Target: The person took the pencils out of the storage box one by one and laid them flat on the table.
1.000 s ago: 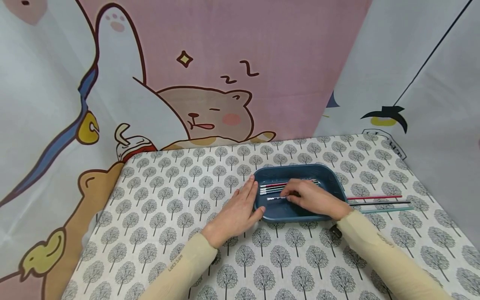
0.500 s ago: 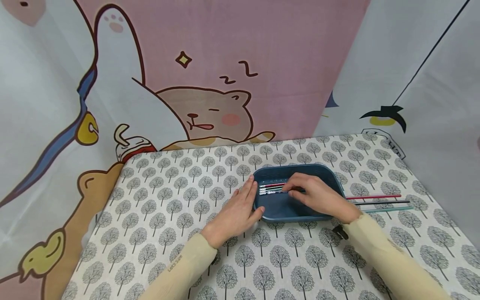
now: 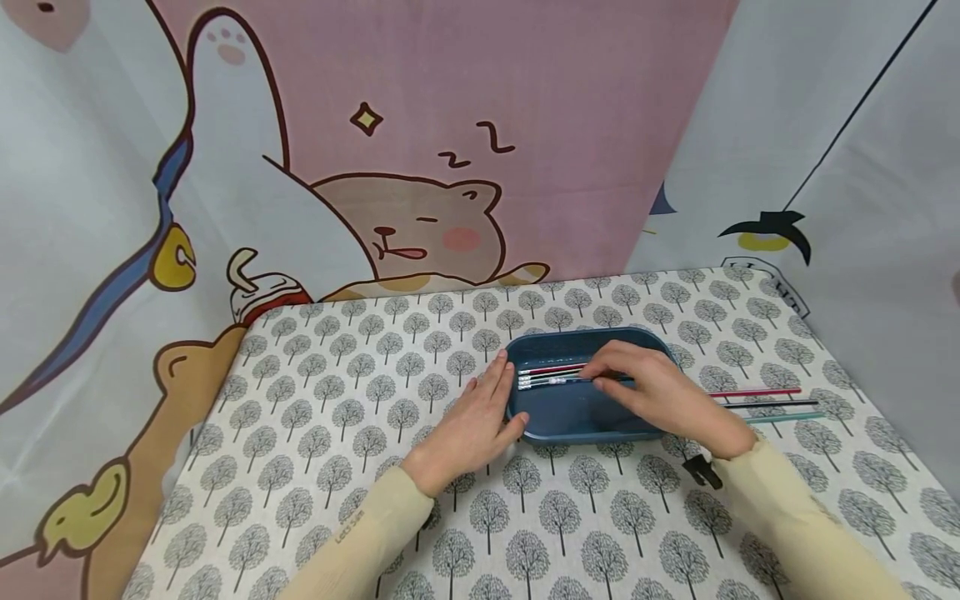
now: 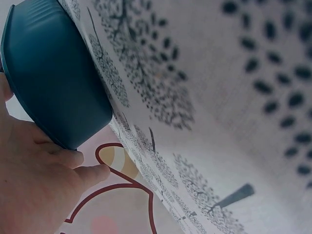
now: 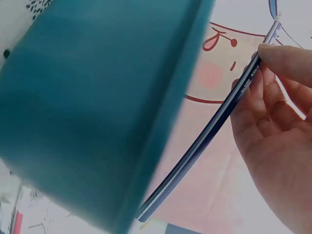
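Beneath the printed curtain (image 3: 600,100) spreads the tree-printed cloth (image 3: 360,400), with most of its room to my left and toward me. Right of centre sits the blue tray (image 3: 592,437); its raised rim is the edge to mind, and the near half of its floor gives the most room. My left hand (image 3: 476,433), fingers stretched straight against the tray's left end, grips nothing; light pressure there should stop any sliding. My right hand (image 3: 652,383) reaches over the tray, thumb and fingertips pinched together on one pencil. Inside, a row of pencils (image 3: 551,370) lies in the far half, white ends leftward. Outside, three loose pencils (image 3: 772,405) run behind my right wrist, so I'd best lift clear of them. The held pencil (image 5: 204,131) is at the row's near side; whether it touches the floor I cannot tell. I'd line it up parallel, ends even, loosening my pinch only once it lies flat.
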